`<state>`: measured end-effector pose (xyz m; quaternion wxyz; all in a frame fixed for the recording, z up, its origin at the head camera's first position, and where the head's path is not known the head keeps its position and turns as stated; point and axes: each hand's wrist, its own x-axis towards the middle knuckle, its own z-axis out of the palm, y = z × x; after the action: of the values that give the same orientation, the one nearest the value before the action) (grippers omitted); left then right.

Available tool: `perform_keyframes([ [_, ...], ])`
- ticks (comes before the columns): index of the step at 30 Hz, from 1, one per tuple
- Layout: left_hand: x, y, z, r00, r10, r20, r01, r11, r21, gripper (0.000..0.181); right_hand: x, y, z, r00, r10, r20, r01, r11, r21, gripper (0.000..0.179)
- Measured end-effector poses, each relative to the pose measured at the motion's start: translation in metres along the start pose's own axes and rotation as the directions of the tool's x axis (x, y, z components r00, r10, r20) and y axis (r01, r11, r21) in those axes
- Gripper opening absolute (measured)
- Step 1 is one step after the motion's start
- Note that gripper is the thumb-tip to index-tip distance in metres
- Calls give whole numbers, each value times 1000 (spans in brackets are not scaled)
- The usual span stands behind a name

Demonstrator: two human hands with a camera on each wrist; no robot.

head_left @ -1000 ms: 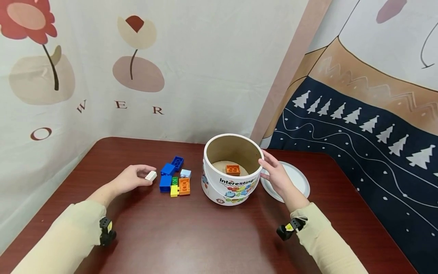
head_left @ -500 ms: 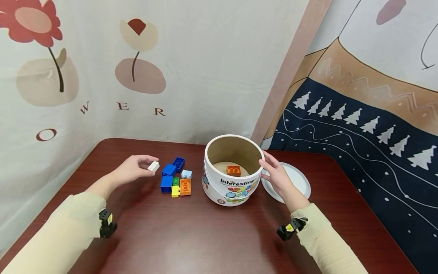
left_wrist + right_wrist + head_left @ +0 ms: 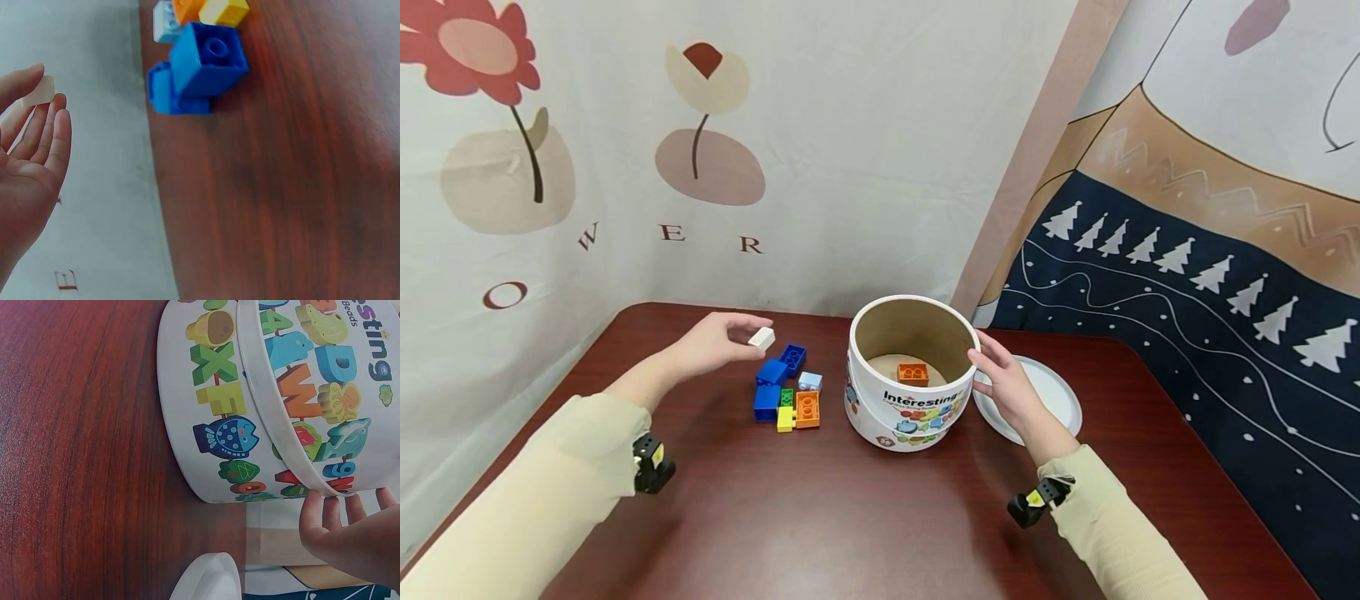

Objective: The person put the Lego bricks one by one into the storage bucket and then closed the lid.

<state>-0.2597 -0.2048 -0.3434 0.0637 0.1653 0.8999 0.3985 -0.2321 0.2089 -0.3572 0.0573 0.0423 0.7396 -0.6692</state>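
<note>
Backdrop (image 3: 850, 158): "OWER". Bucket (image 3: 872, 408): "Interesting". Left hand (image 3: 718, 340) pinches white block (image 3: 762, 338).

Bucket (image 3: 904, 410) reads "Interesting", wall cloth (image 3: 850, 150) "OWER"

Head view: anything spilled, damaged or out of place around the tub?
Nothing stands out. The tub stands upright, no damage showing, an orange brick inside. The white disc lies flat beside it, and the bricks on the table look gathered, not scattered.
</note>
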Motion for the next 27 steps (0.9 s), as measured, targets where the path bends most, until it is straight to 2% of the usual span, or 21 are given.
perform_keyframes([
  [16,16,48,-4,999,37,16,-37,999,-8,52,-1,0,0,1000,8,0,-8,1000,8,51],
  [22,23,65,-1,997,67,34,-66,998,-22,51,-1,0,1,1000,10,0,-10,1000,-1,52],
  [27,32,75,4,991,120,50,-119,992,-38,50,0,1,1,1000,-10,6,10,1000,19,53],
])
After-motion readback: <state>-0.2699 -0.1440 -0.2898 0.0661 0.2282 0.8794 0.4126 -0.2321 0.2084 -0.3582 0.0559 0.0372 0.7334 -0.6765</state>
